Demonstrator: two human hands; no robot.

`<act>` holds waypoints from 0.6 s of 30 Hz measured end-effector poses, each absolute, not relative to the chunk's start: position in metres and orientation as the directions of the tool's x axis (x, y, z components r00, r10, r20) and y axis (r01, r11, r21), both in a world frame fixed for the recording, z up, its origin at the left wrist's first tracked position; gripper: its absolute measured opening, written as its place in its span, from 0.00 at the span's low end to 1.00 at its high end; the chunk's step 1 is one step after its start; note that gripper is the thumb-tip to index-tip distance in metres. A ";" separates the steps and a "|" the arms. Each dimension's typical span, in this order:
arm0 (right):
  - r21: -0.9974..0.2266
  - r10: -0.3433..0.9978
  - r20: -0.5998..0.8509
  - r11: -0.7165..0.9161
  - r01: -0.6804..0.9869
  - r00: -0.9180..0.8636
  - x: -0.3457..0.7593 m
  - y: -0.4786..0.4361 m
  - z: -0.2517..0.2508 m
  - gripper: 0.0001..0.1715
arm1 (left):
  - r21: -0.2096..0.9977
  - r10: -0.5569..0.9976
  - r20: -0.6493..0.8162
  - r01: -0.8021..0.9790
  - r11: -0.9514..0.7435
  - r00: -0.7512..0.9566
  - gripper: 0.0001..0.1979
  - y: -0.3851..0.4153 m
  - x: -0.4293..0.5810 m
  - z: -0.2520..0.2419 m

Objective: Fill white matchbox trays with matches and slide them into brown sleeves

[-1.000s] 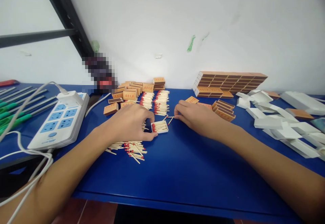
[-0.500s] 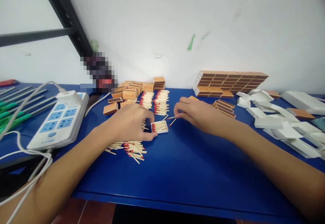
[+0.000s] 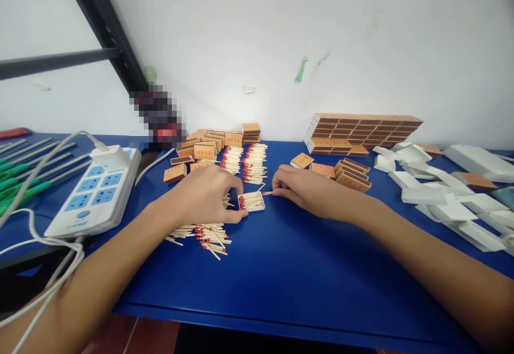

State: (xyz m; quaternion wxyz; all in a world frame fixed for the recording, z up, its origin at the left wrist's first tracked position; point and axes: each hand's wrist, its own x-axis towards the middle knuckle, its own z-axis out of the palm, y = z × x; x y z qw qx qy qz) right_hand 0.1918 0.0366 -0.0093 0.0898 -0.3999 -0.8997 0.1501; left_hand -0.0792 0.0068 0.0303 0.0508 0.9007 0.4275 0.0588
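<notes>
Compared with half a second back, the right hand (image 3: 305, 189) is being brought lower and closer in, so the single match (image 3: 267, 193) pinched in its fingertips is now being held right at the right edge of the little white tray (image 3: 251, 202). That tray is sitting mid-table on the blue table (image 3: 281, 268), partly filled with matches, and is being gripped at its left end by the left hand (image 3: 204, 196), thumb in front and fingers behind.

What could go wrong, as a guess: the match is only being held by its tail end, so it could easily be dropped beside the tray or laid crooked across the others. The tray is light too, and it might be nudged or tipped by that left grip. The loose matches (image 3: 203, 233) could also be swept toward the table edge by the left wrist.

Hard to make out: whether the match head is already over the rim, how full the tray is, and what's being covered under the left palm. The print on the orange boxes (image 3: 204, 149) isn't readable, and one thing by the wall is pixelated.
</notes>
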 end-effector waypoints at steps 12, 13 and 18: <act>-0.409 0.731 0.225 0.671 0.619 -0.644 0.169 0.011 -0.004 0.06 | 0.142 0.780 0.076 0.768 -0.625 0.621 0.14 0.005 -0.079 0.030; -0.401 0.733 0.230 0.671 0.624 -0.640 0.165 0.008 -0.006 0.05 | 0.149 0.779 0.079 0.765 -0.627 0.622 0.14 0.005 -0.079 0.029; -0.393 0.724 0.344 0.689 0.609 -0.597 0.160 0.009 -0.015 0.07 | 0.166 0.781 0.072 0.765 -0.622 0.620 0.14 0.005 -0.079 0.028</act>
